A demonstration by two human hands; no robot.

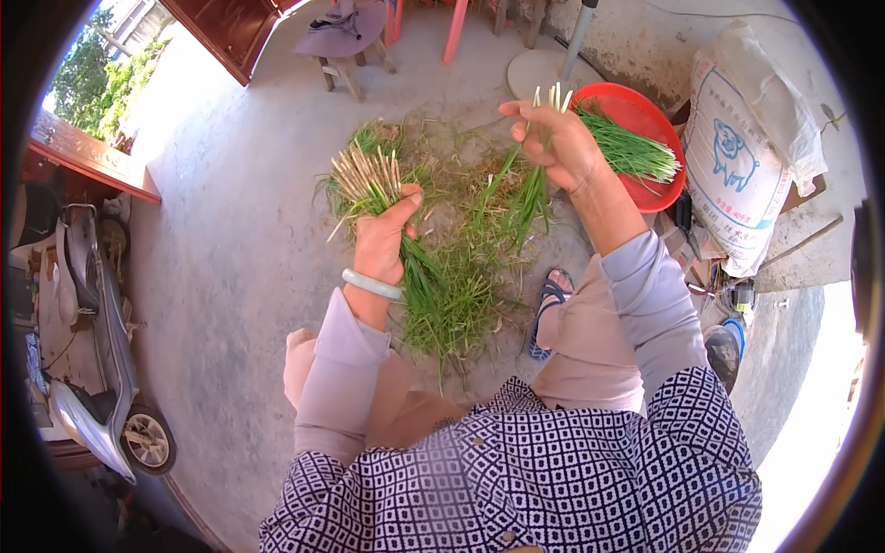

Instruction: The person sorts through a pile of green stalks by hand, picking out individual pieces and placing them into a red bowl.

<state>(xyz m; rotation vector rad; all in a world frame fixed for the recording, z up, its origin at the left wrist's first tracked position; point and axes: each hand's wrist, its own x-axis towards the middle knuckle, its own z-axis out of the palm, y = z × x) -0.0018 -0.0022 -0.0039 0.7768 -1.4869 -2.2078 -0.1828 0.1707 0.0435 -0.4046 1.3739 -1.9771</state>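
My left hand point(387, 231) is closed around a thick bunch of garlic chives point(366, 176), whose brownish, untrimmed stem ends point up and away from me. In my right hand point(550, 142) are a few chives point(531, 200) with clean white stem ends sticking up past the fingers and green leaves hanging down. Beyond my right wrist, a red plastic basin point(674, 197) holds a pile of green chives point(632, 148) with their white ends lined up to the right. Loose chives and plant scraps point(449, 304) lie heaped on the floor between my feet, below both hands.
A white woven sack point(733, 159) with a blue bear print leans by the wall, right of the basin. A wooden stool point(339, 69) bears a purple hat point(346, 31). A grey scooter point(97, 345) stands at the left, near an open red door point(228, 34). A round stand base point(529, 72) is behind the basin.
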